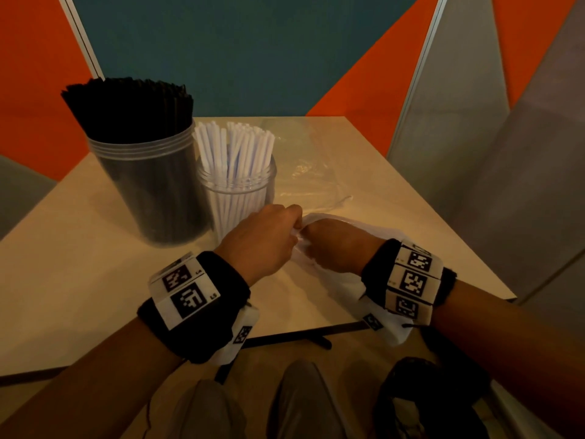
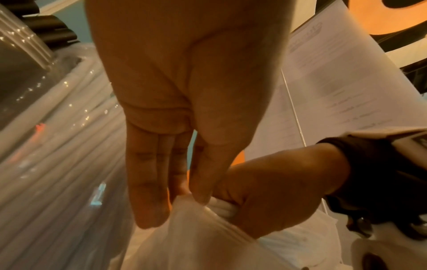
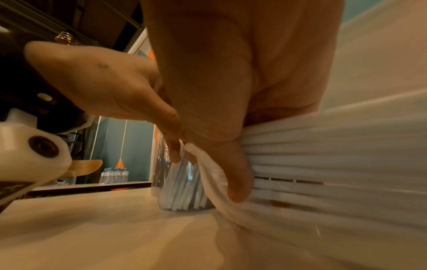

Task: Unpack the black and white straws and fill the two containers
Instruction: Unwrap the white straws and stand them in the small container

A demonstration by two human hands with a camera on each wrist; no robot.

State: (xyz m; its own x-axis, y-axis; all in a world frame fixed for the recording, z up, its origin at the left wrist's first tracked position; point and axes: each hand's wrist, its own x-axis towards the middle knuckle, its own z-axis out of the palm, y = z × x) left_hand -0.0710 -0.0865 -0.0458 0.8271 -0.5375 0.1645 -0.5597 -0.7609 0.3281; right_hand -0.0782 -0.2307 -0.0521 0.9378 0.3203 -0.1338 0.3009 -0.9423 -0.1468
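A tall clear container [image 1: 148, 185] packed with black straws stands at the left of the table. Beside it a smaller clear jar [image 1: 237, 188] holds white straws. In front of the jar both hands meet on a plastic pack of white straws [image 1: 345, 226] lying on the table. My left hand [image 1: 292, 221] pinches the wrapper's end between thumb and fingers [image 2: 198, 193]. My right hand [image 1: 308, 236] grips the same bunched plastic, thumb [image 3: 233, 175] pressed on the film over the white straws [image 3: 335, 164]. Most of the pack is hidden under my right hand and wrist.
An empty clear plastic wrapper [image 1: 310, 166] lies crumpled behind the hands, at the table's far right. The beige table [image 1: 95, 264] ends close to my knees [image 1: 300, 400]. Orange, teal and grey wall panels surround the table.
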